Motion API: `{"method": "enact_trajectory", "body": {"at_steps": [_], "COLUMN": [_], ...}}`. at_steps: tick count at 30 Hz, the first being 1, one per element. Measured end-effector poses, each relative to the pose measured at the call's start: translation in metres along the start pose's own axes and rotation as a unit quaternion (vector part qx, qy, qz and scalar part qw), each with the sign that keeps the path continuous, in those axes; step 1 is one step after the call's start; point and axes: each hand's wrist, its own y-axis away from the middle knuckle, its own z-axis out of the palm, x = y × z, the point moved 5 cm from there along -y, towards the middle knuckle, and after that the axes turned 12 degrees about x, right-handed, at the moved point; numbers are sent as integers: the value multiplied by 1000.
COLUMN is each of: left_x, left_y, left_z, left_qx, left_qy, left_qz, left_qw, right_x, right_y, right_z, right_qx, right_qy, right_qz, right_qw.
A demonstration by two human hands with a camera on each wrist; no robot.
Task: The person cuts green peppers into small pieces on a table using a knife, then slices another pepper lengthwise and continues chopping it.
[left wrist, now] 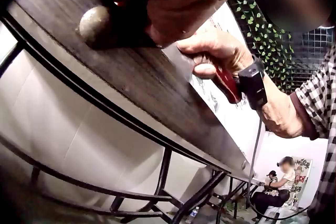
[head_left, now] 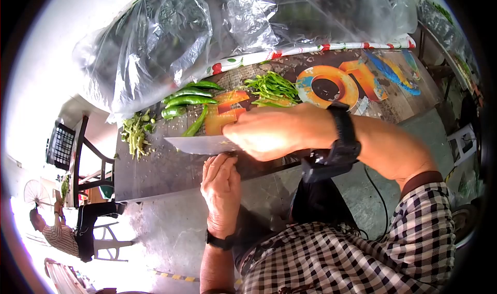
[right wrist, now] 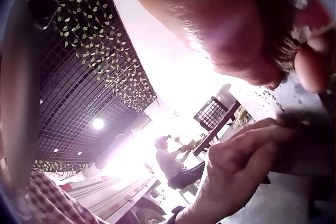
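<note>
My right hand (head_left: 269, 131) grips a kitchen knife (head_left: 199, 145) over the table's near side, its broad blade pointing left. The knife's red handle (left wrist: 229, 88) shows below that fist in the left wrist view. Close to the blade's edge is my left hand (head_left: 221, 177), its fingers bent at the table's front edge; I cannot tell what is under them. Beyond the blade lie several whole green chili peppers (head_left: 187, 100), with a single pepper (head_left: 196, 122) nearer to it. Cut green pepper strips (head_left: 273, 88) are heaped behind my right hand.
Pale green scraps (head_left: 135, 134) lie at the table's left end. Clear plastic sheeting (head_left: 233, 19) covers a bulky mass along the far side. A printed tabletop (head_left: 404, 100) runs right. Another person (head_left: 59, 234) sits at the left, near a black crate (head_left: 61, 145).
</note>
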Motion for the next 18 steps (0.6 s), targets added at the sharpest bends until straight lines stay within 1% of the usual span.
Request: {"method": "enact_trajectory", "body": {"at_steps": [1,2,3,8,11,12,14,15,16,18], "left_x": [0,1,1,-2,-11,-16,-20,-20,-21,-22], "left_y": [1,1,0,2,4,6,7,7,7,8], "left_z": [0,-1,-1,-4,-11,-12,-13,-13,-13,-13], "left_qx": [0,0,0,37,61,71,80,81,81,87], "left_qy": [-2,-3,-4,-3,17,32,60,58,56,59], "left_qz": [-4,-10,-15,-63,-118,-141,-176,-172,-169,-165], "left_qw": [1000,1000,1000,997,991,987,979,980,981,981], "right_x": [2,10,7,19,29,30,29,27,27,25], "right_y": [5,10,18,50,58,61,63,64,65,67], "right_z": [-4,-4,-16,-28,-37,-40,-47,-51,-51,-47], "right_qx": [20,-57,-64,18,97,127,123,121,99,106], "right_qy": [-14,-23,-30,-38,-72,-62,-36,-22,-23,-40], "right_qz": [-12,12,49,86,108,103,106,109,125,89], "right_qw": [1000,998,996,995,987,985,986,986,987,990]}}
